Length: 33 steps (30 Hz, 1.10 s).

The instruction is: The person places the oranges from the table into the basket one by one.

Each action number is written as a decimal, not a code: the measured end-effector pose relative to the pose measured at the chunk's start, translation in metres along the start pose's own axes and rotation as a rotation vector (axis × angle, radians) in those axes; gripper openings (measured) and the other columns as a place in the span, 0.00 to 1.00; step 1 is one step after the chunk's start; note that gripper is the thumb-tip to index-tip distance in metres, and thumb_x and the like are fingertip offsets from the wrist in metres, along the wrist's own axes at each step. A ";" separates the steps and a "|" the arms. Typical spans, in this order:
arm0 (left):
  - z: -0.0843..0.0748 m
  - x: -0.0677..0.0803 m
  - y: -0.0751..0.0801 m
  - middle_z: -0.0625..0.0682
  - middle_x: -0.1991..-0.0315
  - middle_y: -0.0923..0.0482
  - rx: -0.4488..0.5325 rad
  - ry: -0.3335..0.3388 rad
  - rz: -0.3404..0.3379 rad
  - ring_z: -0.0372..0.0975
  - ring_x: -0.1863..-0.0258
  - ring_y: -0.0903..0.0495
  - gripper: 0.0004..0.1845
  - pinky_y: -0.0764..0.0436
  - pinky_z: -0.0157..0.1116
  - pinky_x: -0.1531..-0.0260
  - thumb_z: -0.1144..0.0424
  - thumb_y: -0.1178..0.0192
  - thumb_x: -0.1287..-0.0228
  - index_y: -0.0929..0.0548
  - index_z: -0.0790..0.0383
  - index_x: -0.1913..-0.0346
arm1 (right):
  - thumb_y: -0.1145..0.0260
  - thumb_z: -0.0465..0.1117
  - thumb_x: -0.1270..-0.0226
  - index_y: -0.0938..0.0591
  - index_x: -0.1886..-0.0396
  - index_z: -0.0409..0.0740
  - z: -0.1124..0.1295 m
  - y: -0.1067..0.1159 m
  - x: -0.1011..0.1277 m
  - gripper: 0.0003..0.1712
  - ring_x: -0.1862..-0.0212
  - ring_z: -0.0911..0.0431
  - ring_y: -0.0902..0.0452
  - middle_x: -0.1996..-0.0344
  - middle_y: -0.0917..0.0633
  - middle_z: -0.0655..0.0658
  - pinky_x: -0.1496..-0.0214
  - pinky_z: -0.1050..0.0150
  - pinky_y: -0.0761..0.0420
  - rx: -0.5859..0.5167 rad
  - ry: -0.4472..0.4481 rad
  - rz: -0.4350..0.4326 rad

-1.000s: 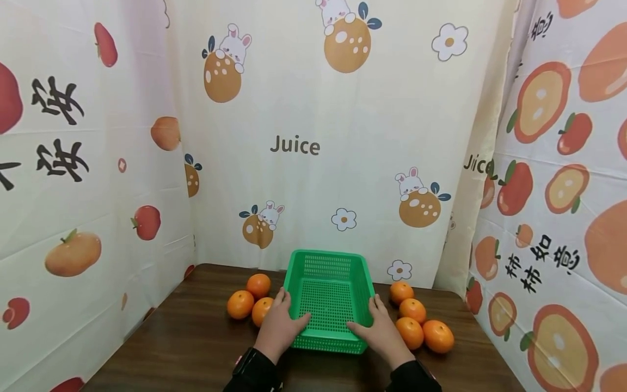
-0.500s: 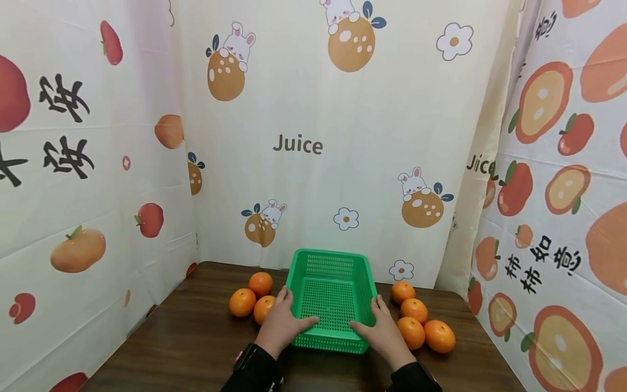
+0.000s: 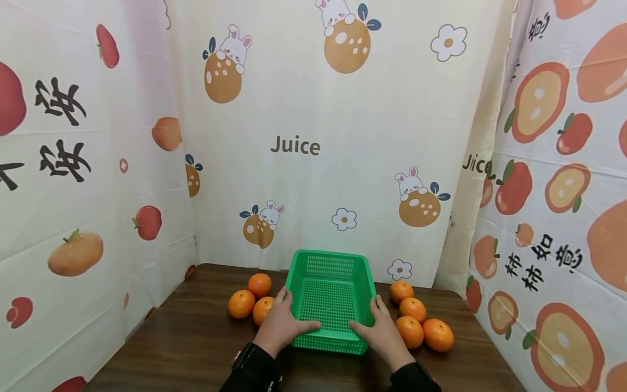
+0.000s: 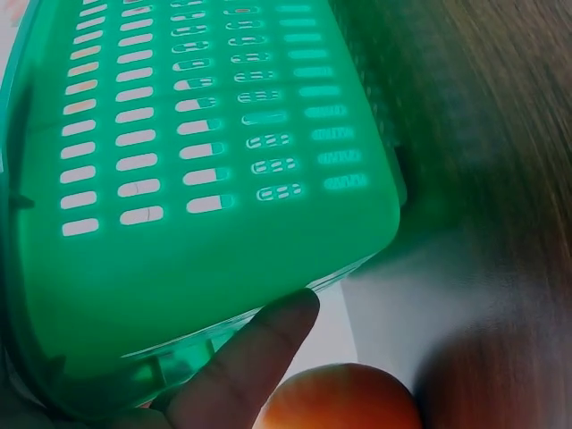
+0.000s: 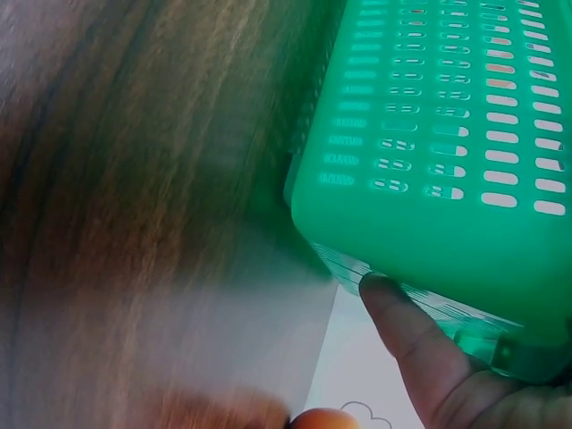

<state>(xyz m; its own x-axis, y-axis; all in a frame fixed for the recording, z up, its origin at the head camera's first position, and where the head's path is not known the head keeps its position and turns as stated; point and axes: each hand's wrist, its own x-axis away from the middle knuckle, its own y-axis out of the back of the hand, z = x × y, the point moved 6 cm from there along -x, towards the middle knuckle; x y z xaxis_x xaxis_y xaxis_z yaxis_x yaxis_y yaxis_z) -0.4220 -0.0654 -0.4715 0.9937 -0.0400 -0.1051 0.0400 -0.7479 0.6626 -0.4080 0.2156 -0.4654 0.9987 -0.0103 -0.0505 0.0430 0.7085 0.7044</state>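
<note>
A green plastic basket (image 3: 327, 299) with slotted walls stands on the table between both hands. Its perforated floor shows nothing lying on it. My left hand (image 3: 281, 325) grips the near left corner, thumb over the rim and fingers along the outer side. At the near right corner my right hand (image 3: 384, 333) holds the basket in the same way. The left wrist view has a fingertip (image 4: 290, 315) against the basket's outer wall (image 4: 223, 259). In the right wrist view a finger (image 5: 402, 326) touches the wall (image 5: 402, 232) too. The remaining fingers are mostly hidden.
Three oranges (image 3: 241, 304) sit left of the basket, one partly behind the left hand. Several more oranges (image 3: 412, 310) lie to the right, close to the right hand. Printed cloths (image 3: 313, 185) enclose the dark wooden table (image 3: 161, 343) at the back and sides.
The left thumb has slid a little to the right over the basket's near rim. Basket and oranges look nearly unmoved; the head view has shifted slightly.
</note>
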 end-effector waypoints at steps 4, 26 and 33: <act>-0.001 0.002 0.002 0.66 0.14 0.50 0.018 0.000 0.001 0.66 0.19 0.41 0.73 0.31 0.66 0.28 0.22 0.24 0.58 0.36 0.71 0.19 | 0.27 0.71 0.37 0.43 0.15 0.33 0.001 0.000 0.000 0.67 0.18 0.27 0.46 0.14 0.51 0.30 0.24 0.28 0.36 0.006 0.006 -0.003; -0.003 0.004 0.004 0.65 0.14 0.49 -0.022 -0.022 -0.005 0.66 0.21 0.38 0.71 0.27 0.64 0.31 0.22 0.25 0.57 0.35 0.72 0.20 | 0.49 0.80 0.27 0.39 0.14 0.41 -0.009 0.023 0.007 0.59 0.25 0.30 0.30 0.16 0.44 0.27 0.29 0.32 0.26 -0.008 0.034 -0.080; -0.004 0.004 0.004 0.65 0.14 0.49 -0.037 -0.024 -0.005 0.66 0.21 0.37 0.71 0.26 0.64 0.32 0.22 0.25 0.56 0.35 0.72 0.20 | 0.51 0.74 0.21 0.38 0.14 0.46 -0.011 0.036 0.012 0.50 0.30 0.32 0.23 0.18 0.41 0.28 0.32 0.34 0.22 0.023 0.035 -0.106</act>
<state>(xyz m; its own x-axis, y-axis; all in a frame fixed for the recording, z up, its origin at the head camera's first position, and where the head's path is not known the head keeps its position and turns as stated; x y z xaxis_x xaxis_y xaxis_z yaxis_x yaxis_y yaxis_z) -0.4171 -0.0658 -0.4661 0.9907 -0.0527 -0.1255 0.0488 -0.7233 0.6888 -0.3948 0.2486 -0.4479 0.9869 -0.0599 -0.1498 0.1495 0.6885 0.7097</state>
